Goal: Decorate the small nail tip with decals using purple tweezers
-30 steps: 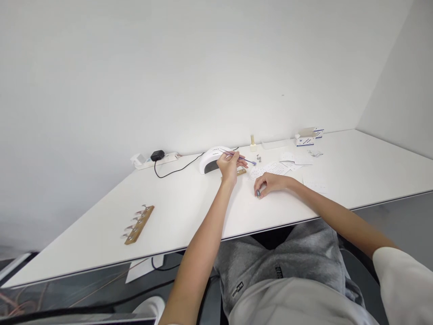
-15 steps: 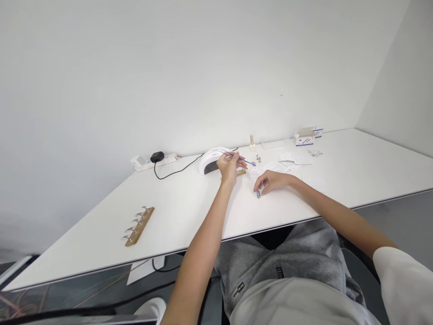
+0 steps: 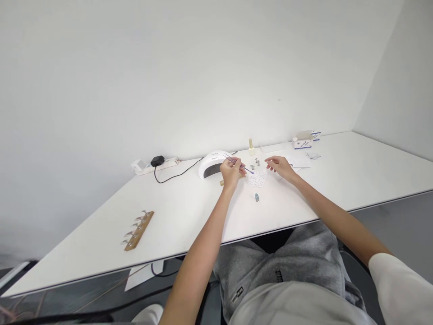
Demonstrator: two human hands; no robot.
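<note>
My left hand (image 3: 231,172) is closed round a thin purple tool (image 3: 248,170), whose tip points right over a dotted sheet (image 3: 257,179). Under that hand a wooden strip (image 3: 222,183) partly shows. My right hand (image 3: 278,166) hovers at the right, fingers apart and slightly curled, near small metal clips (image 3: 257,161); nothing shows in it. A small grey-blue clip (image 3: 257,197) lies on the table in front of the dotted sheet.
A white lamp (image 3: 214,165) stands behind my left hand, near a small bottle (image 3: 251,146). Cartons (image 3: 302,143) are at the back right. Another wooden strip (image 3: 140,230) with upright pieces lies at the left. A black adapter (image 3: 157,160) sits on a power strip.
My right hand has let go of the small clip and moved back and to the right. The clip now lies alone. My left hand still holds the purple tool.
</note>
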